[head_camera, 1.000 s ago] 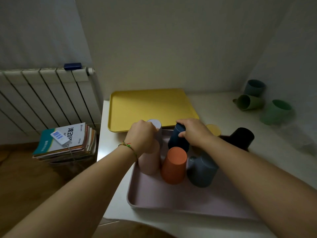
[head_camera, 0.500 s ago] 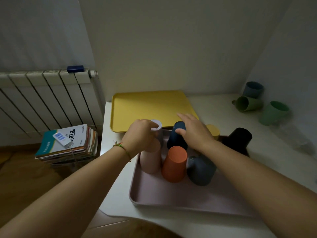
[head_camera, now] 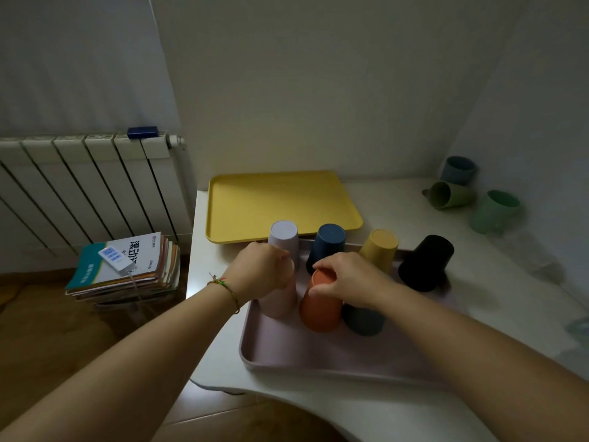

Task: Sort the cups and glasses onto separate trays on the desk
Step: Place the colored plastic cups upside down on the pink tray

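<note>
the pink tray [head_camera: 318,368] is set at lower centre, near the front edge of the white desk [head_camera: 398,199]. the yellow tray [head_camera: 280,202], behind it at centre, is bare. seven upturned cups are crowded on the pink tray, several of them touching. the orange cup [head_camera: 320,311] is grasped round its upper end by the right hand [head_camera: 347,279]. the pale pink cup [head_camera: 280,301] is clasped from above by the left hand [head_camera: 261,269], fingers curled.

a knock is judged the main risk. the grey cup [head_camera: 363,319] is pressed against the orange one, partly hidden under the right wrist. the lilac cup [head_camera: 283,234] and navy cup [head_camera: 328,244] stand just behind the knuckles. any of these could be toppled if the held cups are lifted at a slant. a smooth cup could also be let slip from so high a grip.

three mugs [head_camera: 494,210] are left unsorted at the right of the frame, one of them on its side.

the room is dim. plain walls fill the upper frame and a wooden floor [head_camera: 47,330] the lower left. a white radiator [head_camera: 86,186] is fixed at left, and a stack of books [head_camera: 127,269] is piled below it.
</note>
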